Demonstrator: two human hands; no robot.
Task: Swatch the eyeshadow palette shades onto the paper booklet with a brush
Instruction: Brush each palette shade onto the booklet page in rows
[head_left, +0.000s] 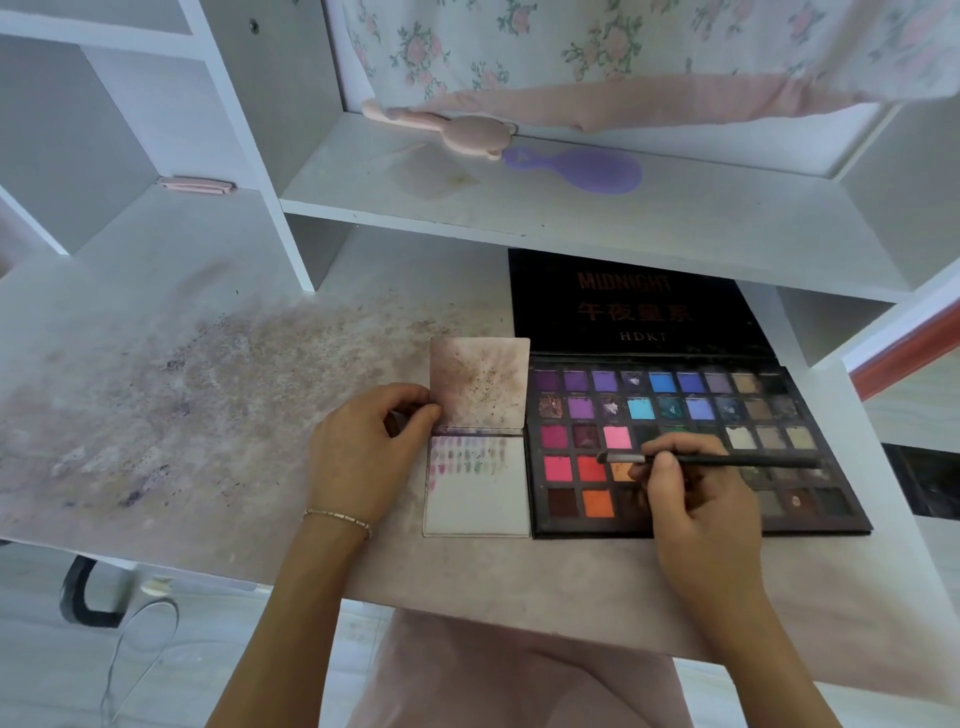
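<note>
The worktop (156, 395) is pale and heavily dusted with purple and brown powder to the left of my working area. The eyeshadow palette (696, 447) lies open at right, its black lid (639, 306) folded flat behind the pans toward the shelf, so every row stays reachable. The pans run from purples and blues at the back to pinks, reds and oranges at front left, with browns and neutrals on the right; several look worn or broken.

The paper booklet (478, 483) sits touching the palette's left edge — placed there, I judge, to keep each brush trip short. Its upper leaf is stained pinkish-brown with specks; the lower page carries a row of short, faint swatches in pinks, purples and greens along its top, with the rest still unmarked.

My left hand (363, 447) pinches the left edge of the upper leaf, holding the booklet open and steady. My right hand (685, 478) grips the brush (701, 460) near its ferrule — handle pointing right, bristle tip over the red and orange pans, which suggests I am loading a warm shade.
</note>
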